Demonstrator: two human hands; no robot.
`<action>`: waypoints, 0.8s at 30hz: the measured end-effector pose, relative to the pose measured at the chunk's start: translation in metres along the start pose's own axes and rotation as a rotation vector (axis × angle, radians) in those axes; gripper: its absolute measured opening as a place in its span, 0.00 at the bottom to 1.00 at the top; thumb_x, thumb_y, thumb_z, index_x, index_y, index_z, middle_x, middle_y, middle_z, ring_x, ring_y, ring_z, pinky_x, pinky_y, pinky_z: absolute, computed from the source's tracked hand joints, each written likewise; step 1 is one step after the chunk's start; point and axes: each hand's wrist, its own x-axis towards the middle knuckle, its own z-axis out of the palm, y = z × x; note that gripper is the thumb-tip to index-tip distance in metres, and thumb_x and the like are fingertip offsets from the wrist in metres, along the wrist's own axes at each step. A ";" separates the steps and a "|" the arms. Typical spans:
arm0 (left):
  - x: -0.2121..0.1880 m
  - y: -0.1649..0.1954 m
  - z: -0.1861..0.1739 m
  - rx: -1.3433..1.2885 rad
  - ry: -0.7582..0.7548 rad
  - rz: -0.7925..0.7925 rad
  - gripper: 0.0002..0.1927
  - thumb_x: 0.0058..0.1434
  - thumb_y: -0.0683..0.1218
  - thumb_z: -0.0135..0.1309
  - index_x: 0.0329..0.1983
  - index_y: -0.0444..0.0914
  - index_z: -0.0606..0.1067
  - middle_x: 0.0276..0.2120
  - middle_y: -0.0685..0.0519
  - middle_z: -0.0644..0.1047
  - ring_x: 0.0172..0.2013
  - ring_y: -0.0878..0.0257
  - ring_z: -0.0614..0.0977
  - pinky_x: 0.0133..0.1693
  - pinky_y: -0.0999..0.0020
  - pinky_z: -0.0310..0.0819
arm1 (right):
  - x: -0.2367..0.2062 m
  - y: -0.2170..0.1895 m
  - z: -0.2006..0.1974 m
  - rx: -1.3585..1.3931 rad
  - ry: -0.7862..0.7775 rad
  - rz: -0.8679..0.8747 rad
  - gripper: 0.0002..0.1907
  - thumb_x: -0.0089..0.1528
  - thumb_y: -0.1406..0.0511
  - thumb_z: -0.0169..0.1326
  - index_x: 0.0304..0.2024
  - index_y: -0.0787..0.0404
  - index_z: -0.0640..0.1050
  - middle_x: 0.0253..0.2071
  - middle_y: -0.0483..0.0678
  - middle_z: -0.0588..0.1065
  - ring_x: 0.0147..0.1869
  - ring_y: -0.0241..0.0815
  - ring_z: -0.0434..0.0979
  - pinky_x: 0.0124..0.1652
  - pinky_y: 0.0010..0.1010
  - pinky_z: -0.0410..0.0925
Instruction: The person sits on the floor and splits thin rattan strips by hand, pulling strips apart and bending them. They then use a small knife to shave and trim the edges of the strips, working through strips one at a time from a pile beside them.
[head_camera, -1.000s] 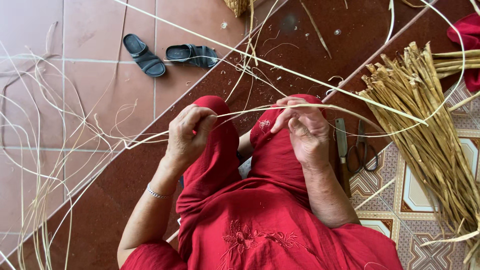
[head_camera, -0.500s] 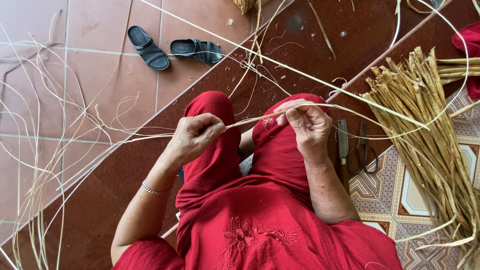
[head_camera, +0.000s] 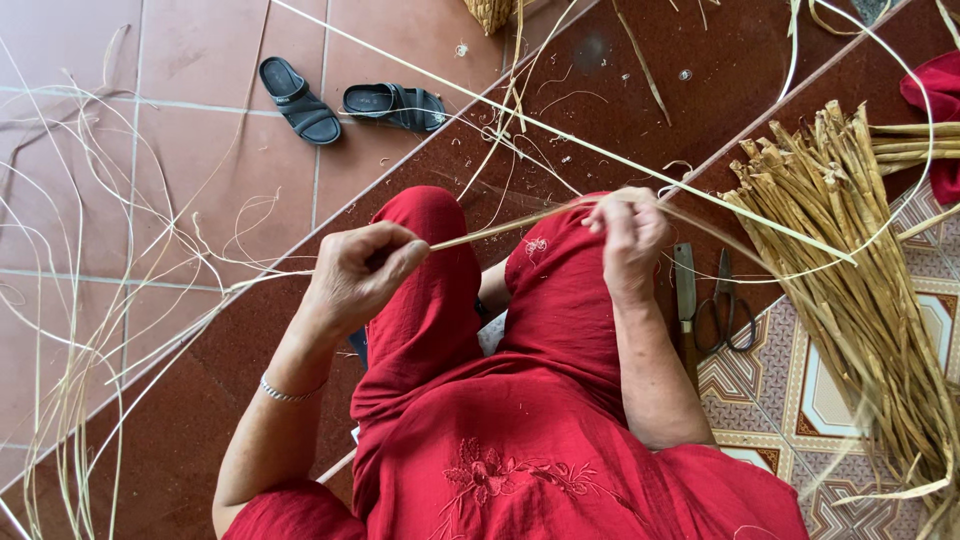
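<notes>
My left hand (head_camera: 362, 276) pinches one end of a thin pale straw strip (head_camera: 500, 229) above my left knee. My right hand (head_camera: 627, 234) grips the same strip over my right knee, so the strip runs taut between the two hands. I sit on the floor in red clothes (head_camera: 520, 440), with a thin bracelet (head_camera: 285, 392) on my left wrist. Long loose strips trail away from both hands to the left and the upper right.
A thick bundle of dried stalks (head_camera: 850, 290) lies at my right. A knife (head_camera: 686, 300) and black scissors (head_camera: 727, 310) rest on the floor beside my right leg. Two dark sandals (head_camera: 345, 103) sit on the tiles ahead. Several loose strips (head_camera: 90, 330) sprawl at left.
My hands have drawn apart along the strip: the left moved outward to the left, the right slightly to the right. The view shifted a little.
</notes>
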 end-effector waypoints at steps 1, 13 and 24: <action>-0.002 0.004 -0.003 0.011 0.035 0.025 0.06 0.64 0.42 0.61 0.38 0.33 0.81 0.25 0.53 0.80 0.27 0.73 0.77 0.29 0.74 0.74 | -0.001 0.011 -0.005 0.067 0.064 0.120 0.09 0.69 0.69 0.47 0.32 0.59 0.71 0.26 0.46 0.74 0.27 0.32 0.74 0.28 0.25 0.73; -0.018 -0.001 -0.064 0.384 0.269 -0.011 0.05 0.65 0.41 0.64 0.37 0.34 0.81 0.28 0.50 0.80 0.27 0.66 0.79 0.31 0.69 0.72 | 0.008 0.047 -0.072 0.324 0.440 0.420 0.06 0.65 0.71 0.47 0.36 0.63 0.76 0.32 0.53 0.79 0.28 0.37 0.76 0.30 0.31 0.79; -0.029 -0.063 -0.066 0.760 -0.082 -0.220 0.17 0.61 0.53 0.64 0.52 0.44 0.81 0.50 0.49 0.81 0.50 0.50 0.81 0.57 0.52 0.69 | 0.003 -0.038 -0.051 1.492 -0.009 0.582 0.13 0.69 0.65 0.45 0.31 0.59 0.75 0.25 0.43 0.69 0.31 0.37 0.67 0.48 0.35 0.68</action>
